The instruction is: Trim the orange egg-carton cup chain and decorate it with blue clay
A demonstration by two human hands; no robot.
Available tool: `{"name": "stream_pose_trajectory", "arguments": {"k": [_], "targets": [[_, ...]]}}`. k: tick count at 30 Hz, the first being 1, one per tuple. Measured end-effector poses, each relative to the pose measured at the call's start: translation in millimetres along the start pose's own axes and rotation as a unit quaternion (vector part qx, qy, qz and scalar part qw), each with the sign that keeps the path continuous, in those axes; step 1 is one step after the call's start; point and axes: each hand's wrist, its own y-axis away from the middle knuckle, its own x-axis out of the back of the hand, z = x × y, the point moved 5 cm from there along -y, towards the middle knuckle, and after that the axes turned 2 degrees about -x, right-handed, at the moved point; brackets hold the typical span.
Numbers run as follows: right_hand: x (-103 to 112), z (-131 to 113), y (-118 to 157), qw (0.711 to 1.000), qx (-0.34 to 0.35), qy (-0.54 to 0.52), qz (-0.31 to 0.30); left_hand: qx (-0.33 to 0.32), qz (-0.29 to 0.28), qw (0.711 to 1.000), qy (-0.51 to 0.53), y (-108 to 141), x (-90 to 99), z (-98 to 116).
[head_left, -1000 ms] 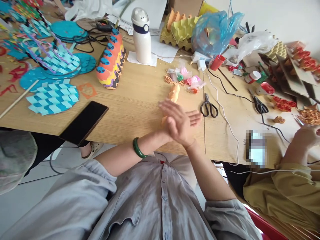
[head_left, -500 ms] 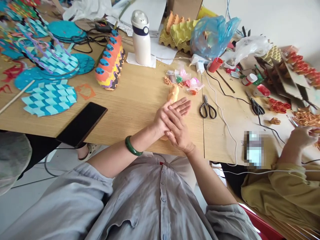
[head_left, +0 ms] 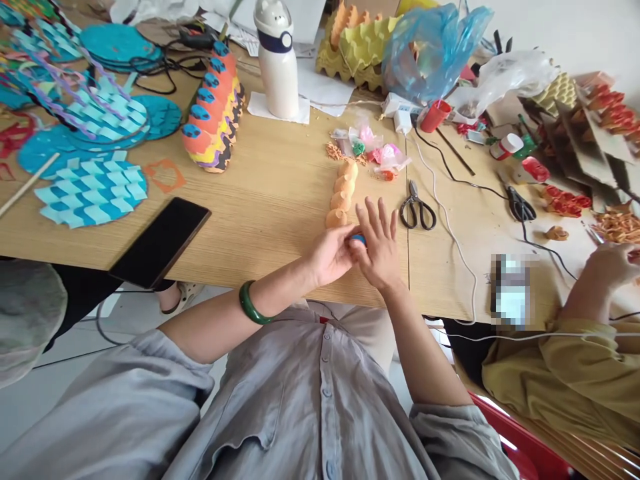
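Note:
A small blue piece (head_left: pixel 358 238) shows between my two hands over the front of the table. My left hand (head_left: pixel 333 257), with a green bangle (head_left: pixel 254 303) on the wrist, is palm up with its fingers curled round the piece. My right hand (head_left: pixel 379 247) has its fingers spread, and its thumb rests against the blue piece. Just beyond the hands, an orange bumpy strip (head_left: pixel 342 193) lies on the wooden table (head_left: pixel 280 207). Black-handled scissors (head_left: pixel 418 212) lie to the right of my right hand.
A black phone (head_left: pixel 161 241) and blue scaled discs (head_left: pixel 93 190) lie on the left. Behind stand a painted bumpy piece (head_left: pixel 213 110) and a white bottle (head_left: pixel 277 73). White and black cables cross the right side, near another person's hand (head_left: pixel 607 270).
My palms have come apart, uncovering the blue piece. The right hand has opened out to the right. More of the orange strip shows, and the view has shifted slightly.

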Motion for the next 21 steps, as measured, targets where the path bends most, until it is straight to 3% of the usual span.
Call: {"name": "stream_pose_trajectory", "arguments": {"k": [2,4,6,8,11,14,17,18,20,21], "targets": [[9.5,7.0,4.5,0.976,-0.061,-0.203,0.038,0.026,0.003,0.999,0.028,7.7,1.7,-0.9],[13.0,9.1,8.7,0.894,-0.122,-0.427,0.06,0.02,0.006,0.998,0.051,14.3,0.2,2.2],[12.1,6.8,12.4,0.798,-0.165,-0.575,0.073,-0.007,0.01,0.998,0.056,19.3,-1.8,9.5],[10.7,3.3,14.9,0.738,-0.183,-0.645,0.08,-0.044,0.015,0.998,0.047,22.3,-2.4,19.9],[10.2,-0.9,17.4,0.705,-0.184,-0.68,0.084,-0.125,0.007,0.992,0.003,23.9,-0.7,37.6],[9.5,-2.9,18.7,0.693,-0.185,-0.692,0.077,-0.248,-0.027,0.965,-0.084,25.4,0.1,51.4],[5.8,-1.6,17.6,0.699,-0.185,-0.687,0.071,-0.387,-0.054,0.894,-0.22,30.3,-4.2,52.3],[3.4,-1.7,16.4,0.729,-0.179,-0.658,0.065,-0.414,-0.074,0.864,-0.276,31.0,-8.7,47.8],[-0.8,-6.2,13.1,0.854,-0.132,-0.501,0.057,-0.409,-0.128,0.824,-0.369,26.7,-19.4,33.1],[-3.3,-11.4,11.7,0.914,-0.096,-0.391,0.057,-0.365,-0.153,0.829,-0.396,20.2,-23.5,24.4]]}}
